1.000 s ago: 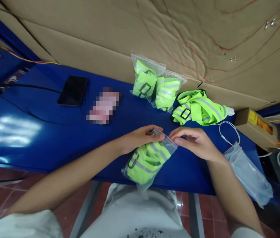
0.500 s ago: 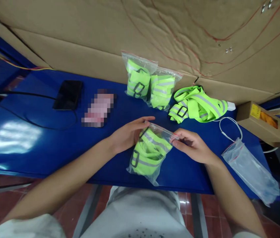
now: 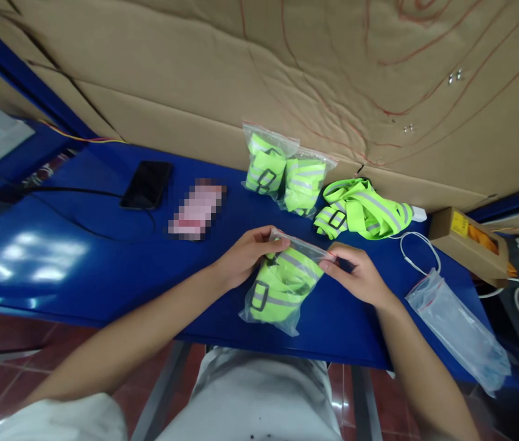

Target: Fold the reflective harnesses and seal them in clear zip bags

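Note:
A clear zip bag (image 3: 282, 288) with a folded lime-green reflective strap and a black buckle inside is held in front of me, near the table's front edge. My left hand (image 3: 252, 252) grips its upper left corner, thumb lying over the bag's top. At the other end of the red-lined zip edge, my right hand (image 3: 355, 272) pinches the upper right corner. Beyond my hands, two filled zip bags (image 3: 266, 168) of the same straps lean against the cardboard. Next to them lies a loose reflective strap (image 3: 369, 208) with a black buckle.
On the blue table (image 3: 103, 269), a black phone-like device (image 3: 146, 185) with cables and a blurred-out pink item (image 3: 198, 209) lie left. Flat clear bags (image 3: 461, 331), a white cord (image 3: 420, 245) and an open cardboard box (image 3: 470, 242) are right. Cardboard (image 3: 171, 79) walls the back.
My left thumb has come down onto the bag's top left corner, where it was stretched out before. My right hand keeps its pinch. The whole view has shifted slightly.

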The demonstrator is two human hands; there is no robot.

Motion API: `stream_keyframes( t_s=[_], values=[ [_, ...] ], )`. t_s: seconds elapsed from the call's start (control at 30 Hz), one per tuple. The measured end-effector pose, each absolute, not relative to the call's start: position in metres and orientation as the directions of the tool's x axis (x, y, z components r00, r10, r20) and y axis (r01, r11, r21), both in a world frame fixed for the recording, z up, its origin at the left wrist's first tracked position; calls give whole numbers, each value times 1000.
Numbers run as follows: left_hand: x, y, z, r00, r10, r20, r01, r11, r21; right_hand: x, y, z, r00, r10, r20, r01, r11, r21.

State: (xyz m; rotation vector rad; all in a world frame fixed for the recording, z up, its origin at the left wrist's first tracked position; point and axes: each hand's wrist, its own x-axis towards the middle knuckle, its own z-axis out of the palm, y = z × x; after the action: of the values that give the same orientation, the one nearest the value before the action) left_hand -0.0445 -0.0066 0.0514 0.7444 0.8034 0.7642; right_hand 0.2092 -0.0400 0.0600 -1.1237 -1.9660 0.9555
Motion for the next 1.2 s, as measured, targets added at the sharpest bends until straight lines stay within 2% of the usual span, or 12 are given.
stream_keyframes(
  t_s=[0.1,0.23,0.3,0.4,0.5,0.63,0.73,0.9,1.2],
  values=[
    [-46,-6,52,498,783,-372,-339,571,748,210,-38,61,-387,907,167,346,311,-885],
    [-47,-8,51,509,788,-345,-341,553,760,209,-39,54,-285,958,41,338,141,-931],
    [-47,-8,51,519,788,-333,-350,551,758,210,-39,51,-226,974,24,315,96,-944],
    [-46,-9,52,524,791,-315,-356,539,763,211,-37,49,-169,986,-2,186,30,-982],
    [-46,-8,50,452,848,-276,-336,449,828,211,-34,51,-157,985,-68,106,-52,-993],
    [-48,-6,46,287,944,-164,-274,245,930,211,-31,52,-171,973,-156,123,-136,-983],
    [-49,-4,44,217,970,-110,-225,160,961,209,-30,49,-138,978,-156,104,-142,-984],
    [-47,-3,42,227,952,-207,-279,267,922,201,-31,41,-71,995,-70,90,-63,-994],
    [-44,-7,42,220,949,-227,-224,276,935,196,-28,32,-43,990,-135,145,-127,-981]
  ],
)
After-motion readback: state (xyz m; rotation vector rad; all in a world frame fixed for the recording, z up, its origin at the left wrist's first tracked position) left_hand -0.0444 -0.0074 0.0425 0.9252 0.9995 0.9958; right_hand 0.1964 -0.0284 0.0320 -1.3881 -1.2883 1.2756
